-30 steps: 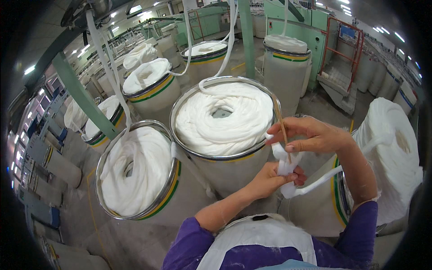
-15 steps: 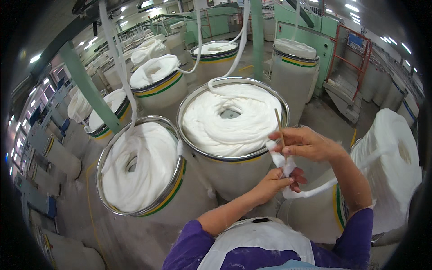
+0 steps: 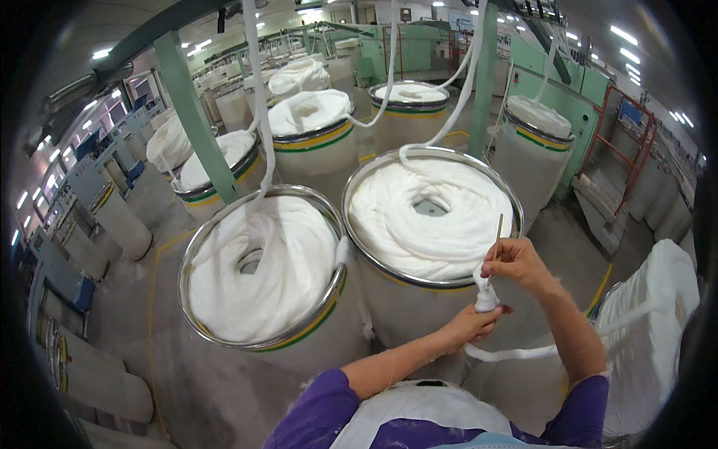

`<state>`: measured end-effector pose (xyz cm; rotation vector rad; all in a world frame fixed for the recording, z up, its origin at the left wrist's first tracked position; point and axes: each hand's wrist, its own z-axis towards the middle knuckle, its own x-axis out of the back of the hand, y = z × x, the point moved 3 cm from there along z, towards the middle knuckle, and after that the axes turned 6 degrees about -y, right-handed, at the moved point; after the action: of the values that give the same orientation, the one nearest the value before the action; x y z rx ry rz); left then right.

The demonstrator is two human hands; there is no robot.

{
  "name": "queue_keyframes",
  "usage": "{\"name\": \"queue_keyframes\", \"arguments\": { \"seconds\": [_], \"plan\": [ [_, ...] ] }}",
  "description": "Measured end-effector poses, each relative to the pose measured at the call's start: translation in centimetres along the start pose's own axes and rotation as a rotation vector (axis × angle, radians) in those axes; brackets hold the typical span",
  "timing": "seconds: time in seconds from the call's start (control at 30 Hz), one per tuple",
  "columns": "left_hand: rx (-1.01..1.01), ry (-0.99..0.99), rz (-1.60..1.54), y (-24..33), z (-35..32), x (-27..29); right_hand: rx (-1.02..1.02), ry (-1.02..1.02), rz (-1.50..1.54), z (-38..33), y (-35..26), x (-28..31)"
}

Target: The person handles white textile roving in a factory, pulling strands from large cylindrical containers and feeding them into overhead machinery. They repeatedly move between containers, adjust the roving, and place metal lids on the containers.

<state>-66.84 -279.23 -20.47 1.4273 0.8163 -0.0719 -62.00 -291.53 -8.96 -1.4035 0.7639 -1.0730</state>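
My right hand (image 3: 517,263) pinches a thin wooden stick (image 3: 499,229) that stands nearly upright. The stick's lower end goes into a tuft of white fibre sliver (image 3: 487,300), and how deep it reaches is hidden. Below, my left hand (image 3: 474,326) has its fingers closed around the base of this tuft. From beside the left hand a loose sliver strand (image 3: 516,354) runs right, passing behind my right forearm to a tall coiled stack of sliver (image 3: 649,329). Both hands are just in front of a large round can (image 3: 407,299) filled with coiled sliver.
A second full can (image 3: 314,352) stands left of it, with sliver strands (image 3: 258,90) rising overhead. Green posts (image 3: 193,112) stand among further cans (image 3: 314,157). At right are a green machine (image 3: 557,105) and a red-railed step platform (image 3: 606,202).
The view has shifted, so the cans appear farther right and lower. My right hand has turned into a tighter pinch on the stick. The tuft now looks more gathered above my left hand.
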Motion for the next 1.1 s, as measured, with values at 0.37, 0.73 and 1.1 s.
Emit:
{"name": "queue_keyframes", "arguments": {
  "seconds": [0.37, 0.73, 1.1],
  "plan": [
    [0.141, 0.522, -0.407, -23.0, -9.1, 11.7, 0.455, 0.315, -0.121, 7.3, -6.4, 4.7],
    [-0.251, 1.707, -0.628, -40.0, -45.3, 15.5, 0.723, 0.135, -0.160, 20.3, -15.7, -7.7],
    [0.012, 1.896, -0.505, -55.9, -51.6, 5.8, 1.084, -0.743, -0.631, 19.9, -15.3, -34.1]
  ]
}}
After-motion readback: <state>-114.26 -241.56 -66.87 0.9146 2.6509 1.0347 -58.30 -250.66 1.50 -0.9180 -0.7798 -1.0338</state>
